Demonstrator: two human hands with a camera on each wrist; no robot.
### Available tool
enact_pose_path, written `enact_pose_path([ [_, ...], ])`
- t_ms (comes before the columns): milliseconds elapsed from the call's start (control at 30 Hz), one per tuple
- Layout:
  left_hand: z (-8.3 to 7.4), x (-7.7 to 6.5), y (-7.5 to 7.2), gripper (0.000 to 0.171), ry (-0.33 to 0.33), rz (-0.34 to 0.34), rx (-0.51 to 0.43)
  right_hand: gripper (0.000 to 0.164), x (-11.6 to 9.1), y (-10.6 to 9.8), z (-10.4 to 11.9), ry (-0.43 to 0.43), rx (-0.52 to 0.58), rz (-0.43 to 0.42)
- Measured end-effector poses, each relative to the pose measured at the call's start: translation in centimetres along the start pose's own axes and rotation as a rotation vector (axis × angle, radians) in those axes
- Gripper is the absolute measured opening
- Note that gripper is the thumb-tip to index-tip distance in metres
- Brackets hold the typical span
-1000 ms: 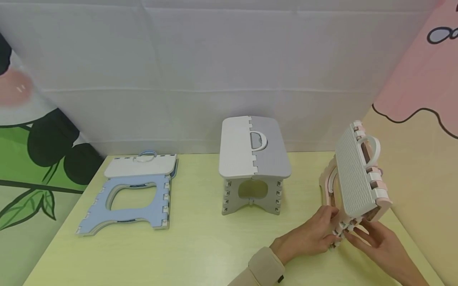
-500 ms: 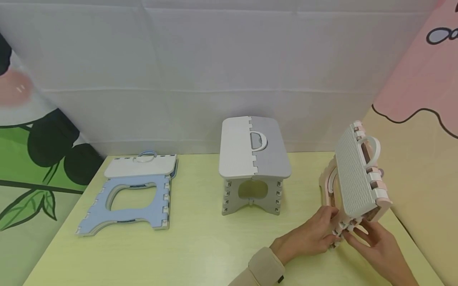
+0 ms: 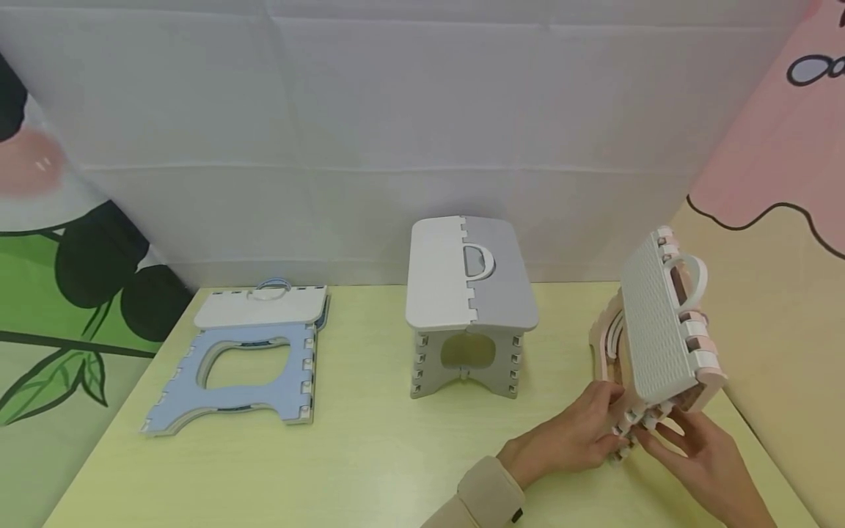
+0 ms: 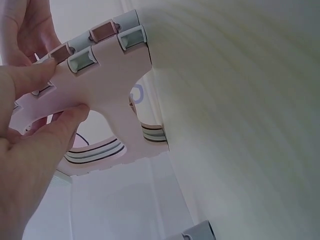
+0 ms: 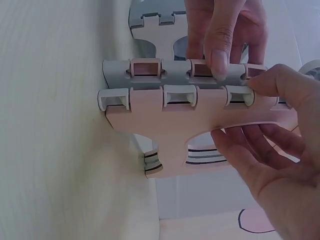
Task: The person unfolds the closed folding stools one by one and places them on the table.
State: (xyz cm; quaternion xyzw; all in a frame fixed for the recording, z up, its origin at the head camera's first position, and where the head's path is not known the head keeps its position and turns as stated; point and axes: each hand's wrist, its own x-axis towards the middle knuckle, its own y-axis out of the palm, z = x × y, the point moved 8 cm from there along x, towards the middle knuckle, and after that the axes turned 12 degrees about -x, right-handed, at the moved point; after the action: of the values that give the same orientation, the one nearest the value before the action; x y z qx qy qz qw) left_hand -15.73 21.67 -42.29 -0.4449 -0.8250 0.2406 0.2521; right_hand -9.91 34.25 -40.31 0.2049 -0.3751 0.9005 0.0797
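A pink-and-white folding stool (image 3: 660, 323) stands partly folded at the table's right side, its textured white seat half tilted steeply and its loop handle (image 3: 690, 282) on top. My left hand (image 3: 573, 429) grips the near leg panel from the left, fingers through its opening and thumb by the hinged edge. From the right, my right hand (image 3: 703, 455) holds the other near leg panel, with thumb and fingers around its edge. In the right wrist view, the two hinged edges (image 5: 175, 82) lie side by side between the left hand (image 5: 225, 35) and right hand (image 5: 280, 150).
A white-and-grey folding stool (image 3: 469, 293) stands unfolded at the table's back middle. At left lies a blue-and-white folding stool (image 3: 231, 367), folded flat. A white cloth (image 3: 396, 132) hangs behind the pale yellow table (image 3: 370, 469), with a yellow-and-pink printed sheet (image 3: 779, 308) at right.
The right wrist has shifted slightly left, and the seat of the pink-and-white stool sits very slightly farther right. Both hands keep their hold; the other two stools stay put.
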Motion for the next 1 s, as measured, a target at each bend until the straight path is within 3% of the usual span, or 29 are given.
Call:
enact_pose_path([
  [200, 0.0, -0.1, -0.1, 0.055, 0.004, -0.003, -0.008, 0.073, -0.1, -0.2, -0.5, -0.011, 0.018, -0.025],
  [567, 0.3, -0.2, -0.6, 0.054, 0.051, -0.073, 0.016, 0.067, -0.5, -0.7, -1.2, 0.073, -0.042, 0.005],
  [1000, 0.3, -0.3, -0.8, 0.054, 0.054, -0.087, -0.007, 0.062, -1.0, -1.1, -1.8, 0.105, 0.069, 0.018],
])
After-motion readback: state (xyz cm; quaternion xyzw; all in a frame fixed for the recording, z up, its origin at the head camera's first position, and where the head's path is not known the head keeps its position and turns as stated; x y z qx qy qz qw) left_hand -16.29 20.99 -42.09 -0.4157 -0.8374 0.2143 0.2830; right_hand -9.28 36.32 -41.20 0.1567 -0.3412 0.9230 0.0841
